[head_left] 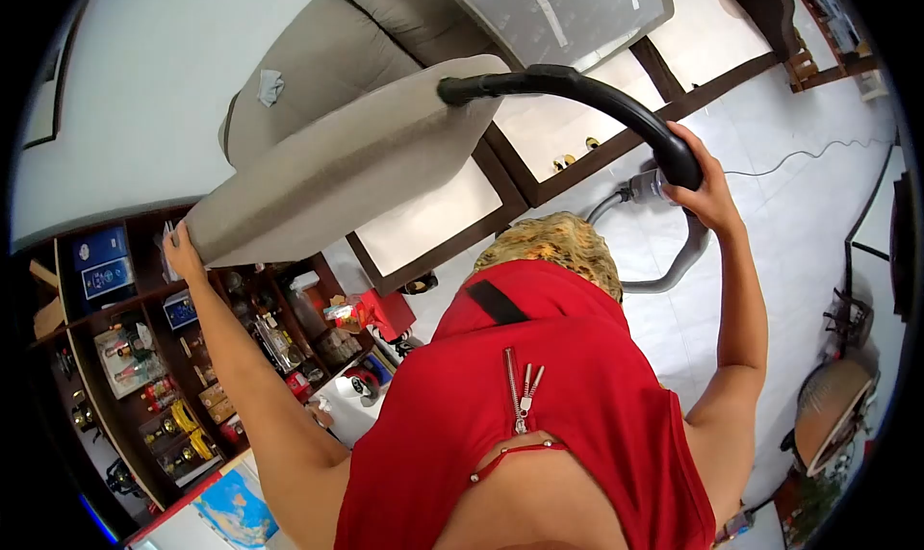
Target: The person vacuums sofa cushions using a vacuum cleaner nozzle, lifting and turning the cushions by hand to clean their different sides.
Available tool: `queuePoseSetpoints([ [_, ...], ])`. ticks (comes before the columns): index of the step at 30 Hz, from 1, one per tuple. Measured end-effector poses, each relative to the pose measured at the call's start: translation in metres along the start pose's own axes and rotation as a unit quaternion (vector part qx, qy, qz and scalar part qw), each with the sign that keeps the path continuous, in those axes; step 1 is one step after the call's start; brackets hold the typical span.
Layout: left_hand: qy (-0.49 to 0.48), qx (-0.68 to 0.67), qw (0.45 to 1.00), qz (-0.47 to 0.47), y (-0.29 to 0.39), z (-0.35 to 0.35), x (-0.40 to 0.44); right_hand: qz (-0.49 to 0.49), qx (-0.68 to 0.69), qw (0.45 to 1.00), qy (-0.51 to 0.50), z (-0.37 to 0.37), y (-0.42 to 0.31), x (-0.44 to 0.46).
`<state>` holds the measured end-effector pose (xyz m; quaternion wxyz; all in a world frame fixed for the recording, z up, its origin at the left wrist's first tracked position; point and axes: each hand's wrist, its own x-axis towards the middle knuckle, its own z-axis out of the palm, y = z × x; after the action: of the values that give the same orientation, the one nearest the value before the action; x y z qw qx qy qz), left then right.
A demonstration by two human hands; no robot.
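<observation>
A large grey-beige cushion [337, 165] is held tilted up, its lower left corner in my left hand [183, 250], whose fingers close round the edge. My right hand [710, 189] wraps round the end of a curved black vacuum tube [597, 98]. The tube's far end touches the cushion's side near its upper right end. A grey hose [674, 266] hangs below my right hand and runs behind my body. Beside that hand is a grey, partly transparent cylinder [650, 186].
A grey sofa [318, 59] stands behind the cushion, with a small cloth [270, 87] on it. Plastic-covered grey padding [568, 11] lies at the top. Dark shelves [144, 300] full of items are at left. A cable [804, 155] crosses the floor at right, near a round fan-like object [833, 410].
</observation>
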<state>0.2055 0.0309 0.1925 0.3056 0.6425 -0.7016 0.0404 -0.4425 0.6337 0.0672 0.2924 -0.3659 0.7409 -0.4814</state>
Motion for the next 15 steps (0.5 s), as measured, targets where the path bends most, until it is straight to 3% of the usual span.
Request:
queuePoseSetpoints([
  [10, 0.0, -0.013, 1.0, 0.0, -0.009, -0.006, -0.005, 0.051, 0.001, 0.994, 0.099, -0.034, -0.014, -0.021],
  [13, 0.003, -0.022, 1.0, -0.01, -0.013, -0.005, -0.006, -0.028, -0.016, 0.996, 0.081, -0.019, -0.027, -0.003],
  [15, 0.002, -0.016, 1.0, -0.015, -0.016, -0.006, -0.005, -0.014, -0.017, 0.999, 0.03, -0.007, -0.03, 0.012],
])
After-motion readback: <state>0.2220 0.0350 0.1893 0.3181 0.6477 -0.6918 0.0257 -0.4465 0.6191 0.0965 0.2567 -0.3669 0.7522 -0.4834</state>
